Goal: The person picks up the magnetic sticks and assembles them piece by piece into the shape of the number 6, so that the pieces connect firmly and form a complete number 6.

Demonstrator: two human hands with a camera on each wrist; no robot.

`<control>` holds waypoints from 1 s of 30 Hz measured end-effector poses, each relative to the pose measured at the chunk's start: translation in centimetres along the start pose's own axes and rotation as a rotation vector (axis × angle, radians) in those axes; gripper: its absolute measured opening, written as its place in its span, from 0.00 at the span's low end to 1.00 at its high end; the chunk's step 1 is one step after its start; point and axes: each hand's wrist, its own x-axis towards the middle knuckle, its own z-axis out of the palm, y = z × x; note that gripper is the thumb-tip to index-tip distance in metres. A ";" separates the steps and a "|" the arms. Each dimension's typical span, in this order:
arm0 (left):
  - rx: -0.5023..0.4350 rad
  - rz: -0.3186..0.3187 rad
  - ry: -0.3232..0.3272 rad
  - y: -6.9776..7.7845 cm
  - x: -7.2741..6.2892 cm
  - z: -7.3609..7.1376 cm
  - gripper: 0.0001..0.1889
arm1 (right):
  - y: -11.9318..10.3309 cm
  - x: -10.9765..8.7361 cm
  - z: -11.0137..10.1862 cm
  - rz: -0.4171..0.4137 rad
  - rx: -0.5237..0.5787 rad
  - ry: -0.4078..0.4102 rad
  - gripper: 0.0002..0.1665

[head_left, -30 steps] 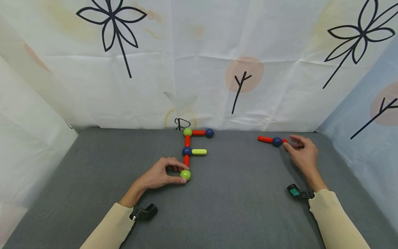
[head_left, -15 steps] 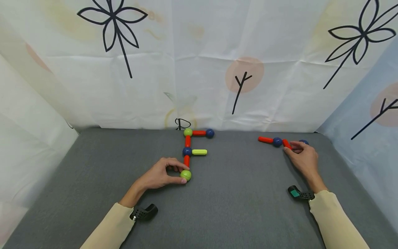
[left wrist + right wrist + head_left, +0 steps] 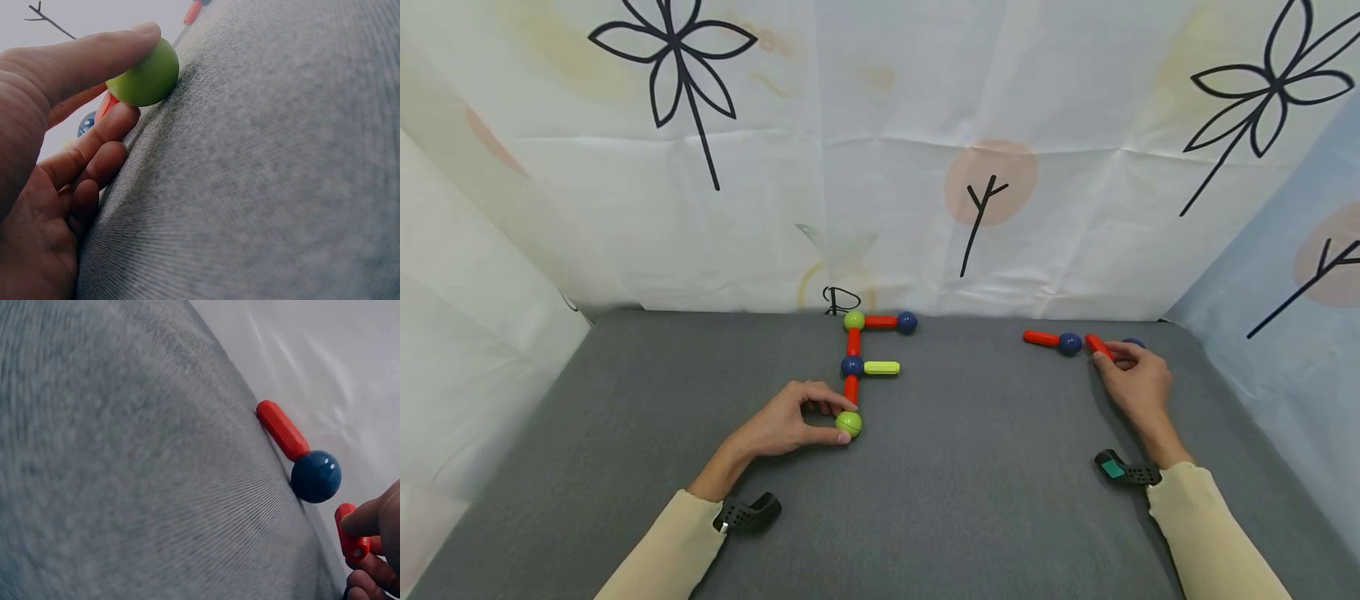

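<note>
L hand (image 3: 778,421) pinches grn ball (image 3: 848,425) | R hand (image 3: 1138,382) pinches 1 red rod (image 3: 1097,345)

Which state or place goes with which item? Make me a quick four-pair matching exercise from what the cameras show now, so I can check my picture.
Column 1
1. left hand
2. lime-yellow stick
3. right hand
4. far green ball

Column 2
A. pinches a separate red stick
B. at a corner, red sticks running off two ways
C. sticks out sideways from a blue ball
D. holds the near green ball

Pairs: 1-D, 2-C, 3-A, 4-B
</note>
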 end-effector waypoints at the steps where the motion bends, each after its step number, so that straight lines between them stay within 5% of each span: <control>1: 0.000 0.000 0.000 0.0 0.0 0.0 0.18 | -0.1 -0.1 -0.1 -0.007 0.012 0.009 0.21; 7: -0.005 0.004 0.001 -0.1 -0.1 0.0 0.18 | -1.4 -0.4 -0.2 -0.066 0.041 -0.001 0.22; 13: -0.005 -0.002 0.001 -0.1 0.0 0.0 0.18 | -3.2 -1.1 0.5 -0.210 0.143 -0.074 0.20; 30: -0.005 -0.005 0.000 -0.2 0.1 0.1 0.18 | -10.0 -5.8 5.4 -0.535 0.295 -0.452 0.13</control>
